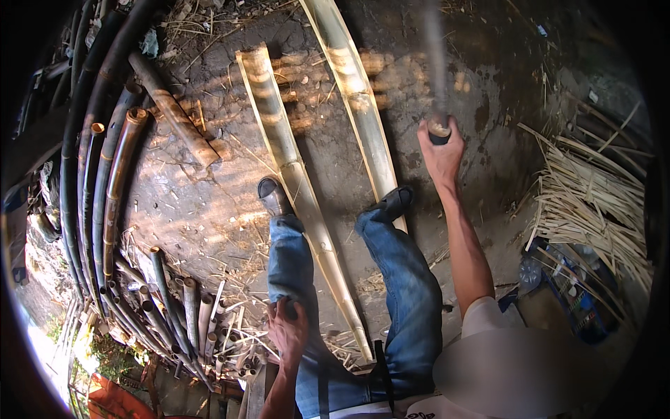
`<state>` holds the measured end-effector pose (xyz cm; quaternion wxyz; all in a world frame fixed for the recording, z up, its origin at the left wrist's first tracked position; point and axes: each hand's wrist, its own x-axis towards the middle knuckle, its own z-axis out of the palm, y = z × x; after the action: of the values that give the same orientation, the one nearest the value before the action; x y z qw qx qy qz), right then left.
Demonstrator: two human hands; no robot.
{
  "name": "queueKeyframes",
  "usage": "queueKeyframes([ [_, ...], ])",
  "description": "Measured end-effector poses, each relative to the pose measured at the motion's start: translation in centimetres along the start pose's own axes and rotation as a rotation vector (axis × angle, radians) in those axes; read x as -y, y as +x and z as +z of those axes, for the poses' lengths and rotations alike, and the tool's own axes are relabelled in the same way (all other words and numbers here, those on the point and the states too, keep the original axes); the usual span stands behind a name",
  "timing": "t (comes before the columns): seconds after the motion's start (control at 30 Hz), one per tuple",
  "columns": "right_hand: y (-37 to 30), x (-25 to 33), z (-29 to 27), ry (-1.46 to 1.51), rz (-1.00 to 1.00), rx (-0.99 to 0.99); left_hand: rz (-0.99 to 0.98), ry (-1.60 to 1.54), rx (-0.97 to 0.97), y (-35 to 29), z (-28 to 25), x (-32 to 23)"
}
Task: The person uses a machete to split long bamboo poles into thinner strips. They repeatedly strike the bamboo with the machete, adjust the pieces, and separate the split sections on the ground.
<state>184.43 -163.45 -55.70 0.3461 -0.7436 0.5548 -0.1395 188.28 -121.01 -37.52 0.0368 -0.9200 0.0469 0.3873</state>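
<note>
My right hand (pixel 442 152) is raised ahead on the right, its fingers closed round the handle of a long-bladed knife (pixel 436 63). The blade points away from me and is smeared by motion. Over my left knee is my left hand (pixel 286 328), curled on a small dark round thing (pixel 290 307) that I cannot identify. One half of a split bamboo pole (pixel 285 143), hollow side up, runs from between my thighs out past my left foot (pixel 274 195). Another split bamboo half (pixel 357 101) lies further right, its near end beside my right foot (pixel 395 202).
Long dark bamboo poles (pixel 105 160) lie along the left, with a shorter bamboo piece (pixel 171 108) near them. Several cut bamboo stubs (pixel 190 314) are heaped at lower left. On the right are a pile of thin bamboo strips (pixel 593 195) and a blue crate (pixel 586 300).
</note>
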Motion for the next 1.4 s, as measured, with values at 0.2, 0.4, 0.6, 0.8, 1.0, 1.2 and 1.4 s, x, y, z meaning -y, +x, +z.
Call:
queueKeyframes([
  [0.2, -1.9, -11.8, 6.1, -0.526, 0.364, 0.462, 0.045, -0.013, 0.013, 0.7, -0.4, -0.7],
  [0.4, -5.3, -2.9, 2.8, -0.176, 0.473, 0.722, -0.030, 0.014, 0.040, 0.3, -0.1, 0.2],
  [0.6, -7.8, 7.2, -0.9, 0.196, -0.085, 0.066, 0.011, 0.044, 0.020, 0.5, 1.2, 0.9],
  [0.8, -7.8, -6.0, 9.7, -0.357, 0.133, 0.189, 0.005, 0.033, 0.072, 0.6, -0.4, -0.4],
  [1.0, -4.9, -6.6, 8.7, 0.187, 0.654, 0.677, -0.054, 0.025, 0.115, 1.1, -0.5, -0.3],
  [1.2, -4.1, 7.0, 3.2, 0.329, 0.180, 0.148, -0.070, 0.010, 0.105, 0.5, -0.4, 0.5],
  [1.4, -9.4, -4.8, 11.5, -0.442, 0.418, 0.426, -0.036, 0.005, 0.104, 1.3, -1.1, -0.6],
])
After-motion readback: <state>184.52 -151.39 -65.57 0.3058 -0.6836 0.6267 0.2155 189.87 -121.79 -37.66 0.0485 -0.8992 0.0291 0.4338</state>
